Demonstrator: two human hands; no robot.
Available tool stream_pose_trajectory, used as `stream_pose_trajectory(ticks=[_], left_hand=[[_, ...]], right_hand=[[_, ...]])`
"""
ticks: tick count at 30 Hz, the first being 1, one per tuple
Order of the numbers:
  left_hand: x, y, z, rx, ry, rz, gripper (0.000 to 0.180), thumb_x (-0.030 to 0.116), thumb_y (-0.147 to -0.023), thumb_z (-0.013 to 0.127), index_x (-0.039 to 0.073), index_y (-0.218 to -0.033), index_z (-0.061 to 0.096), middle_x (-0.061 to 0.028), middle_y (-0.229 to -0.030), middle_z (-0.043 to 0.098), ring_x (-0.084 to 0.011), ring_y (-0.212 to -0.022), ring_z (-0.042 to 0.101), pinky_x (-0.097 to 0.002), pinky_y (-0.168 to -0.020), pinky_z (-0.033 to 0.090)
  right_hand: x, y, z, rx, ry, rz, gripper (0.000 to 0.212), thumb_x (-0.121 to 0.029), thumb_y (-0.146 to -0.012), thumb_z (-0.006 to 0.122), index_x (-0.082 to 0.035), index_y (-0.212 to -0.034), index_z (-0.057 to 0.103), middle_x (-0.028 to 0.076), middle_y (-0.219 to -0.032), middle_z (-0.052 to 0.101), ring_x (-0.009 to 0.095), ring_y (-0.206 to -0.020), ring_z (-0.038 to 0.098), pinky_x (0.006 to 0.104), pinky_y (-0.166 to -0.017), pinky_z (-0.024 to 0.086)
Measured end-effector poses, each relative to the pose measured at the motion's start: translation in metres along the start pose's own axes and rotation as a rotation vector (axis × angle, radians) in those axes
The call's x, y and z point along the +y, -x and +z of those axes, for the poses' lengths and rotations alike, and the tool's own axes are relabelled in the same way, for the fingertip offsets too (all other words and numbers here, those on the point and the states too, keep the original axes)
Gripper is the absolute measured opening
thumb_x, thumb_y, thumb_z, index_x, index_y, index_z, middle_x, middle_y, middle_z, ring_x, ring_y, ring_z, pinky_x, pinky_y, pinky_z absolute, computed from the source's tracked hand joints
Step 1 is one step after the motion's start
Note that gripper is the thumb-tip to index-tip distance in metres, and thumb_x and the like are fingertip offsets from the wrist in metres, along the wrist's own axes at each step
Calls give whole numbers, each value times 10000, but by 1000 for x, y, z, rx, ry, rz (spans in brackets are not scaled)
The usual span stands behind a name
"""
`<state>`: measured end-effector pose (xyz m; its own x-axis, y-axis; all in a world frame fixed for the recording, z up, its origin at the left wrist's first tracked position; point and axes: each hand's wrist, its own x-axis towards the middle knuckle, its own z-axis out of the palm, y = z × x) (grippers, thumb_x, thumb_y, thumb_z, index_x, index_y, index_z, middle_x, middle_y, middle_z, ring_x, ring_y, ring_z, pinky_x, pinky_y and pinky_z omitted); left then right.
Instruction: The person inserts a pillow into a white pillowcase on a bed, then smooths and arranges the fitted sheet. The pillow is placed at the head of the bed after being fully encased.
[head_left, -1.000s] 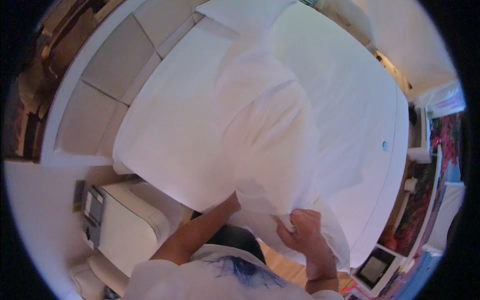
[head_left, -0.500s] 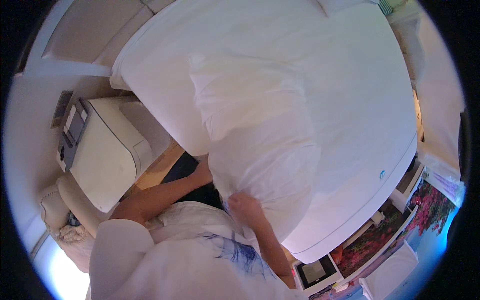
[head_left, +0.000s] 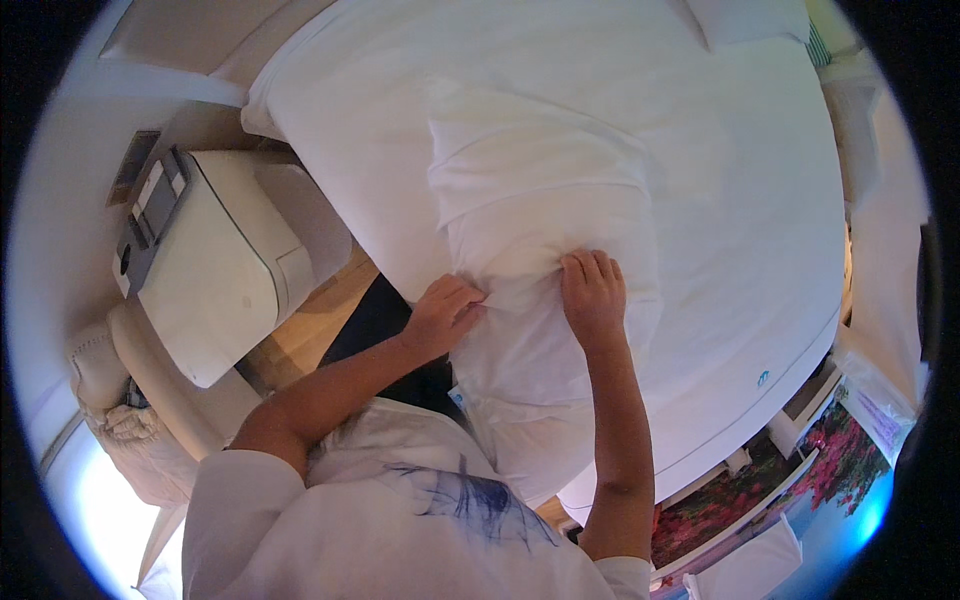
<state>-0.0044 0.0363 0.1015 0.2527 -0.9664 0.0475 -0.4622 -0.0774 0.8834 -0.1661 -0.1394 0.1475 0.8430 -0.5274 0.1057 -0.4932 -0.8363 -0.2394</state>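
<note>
Pinched by left hand (head_left: 443, 314) and right hand (head_left: 594, 297), the white pillowcase (head_left: 545, 165) lay at the bed's (head_left: 740, 240) near edge, apparently being straightened, the next move likely needing even tension.

The white pillowcase (head_left: 535, 225) is of matt cloth with soft, fine wrinkles; the bed sheet (head_left: 740, 200) around it is smoother cloth. At left, the cream nightstand (head_left: 205, 285) looks smooth with slight gloss, and the near floor (head_left: 310, 325) looks like wood.
</note>
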Motion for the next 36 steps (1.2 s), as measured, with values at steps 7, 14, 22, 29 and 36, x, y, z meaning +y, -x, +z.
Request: stream_pose_trajectory(ticks=[7,14,22,29,36], left_hand=[[10,3,-15,-235,-202,189,193,89,-720,617,42,-901,571,-116,-857,540,-300,-827,529,-429,-740,421],[56,45,30,-929,162,256,216,170,-782,553,27,-943,552,-171,-911,565,-340,-875,549,-442,-781,435],[33,82,78,-1309,238,44,228,188,-811,462,10,-893,578,-186,-893,609,-335,-853,586,-430,-786,445],[-5,50,-5,-510,341,-385,168,185,-852,568,43,-941,582,-102,-855,597,-194,-744,577,-311,-695,466],[-52,-31,-60,345,65,-337,299,105,-751,669,87,-1025,552,-82,-928,581,-219,-871,584,-332,-750,486]], right_hand=[[-7,15,-47,-83,-101,26,141,-12,-690,563,-26,-830,578,102,-886,587,283,-888,548,404,-829,416],[-10,114,-91,-576,-253,175,161,28,-674,536,-76,-778,601,75,-826,621,260,-860,567,386,-790,412],[-23,166,-56,-938,-116,190,130,-20,-616,572,-98,-689,646,84,-761,638,265,-783,612,391,-673,480],[-26,104,-57,-876,-278,277,79,-63,-721,571,-78,-750,642,109,-796,645,284,-790,621,399,-672,493],[-49,-33,-25,-96,-147,41,253,-130,-734,629,-77,-977,587,53,-988,585,252,-893,563,380,-725,467]])
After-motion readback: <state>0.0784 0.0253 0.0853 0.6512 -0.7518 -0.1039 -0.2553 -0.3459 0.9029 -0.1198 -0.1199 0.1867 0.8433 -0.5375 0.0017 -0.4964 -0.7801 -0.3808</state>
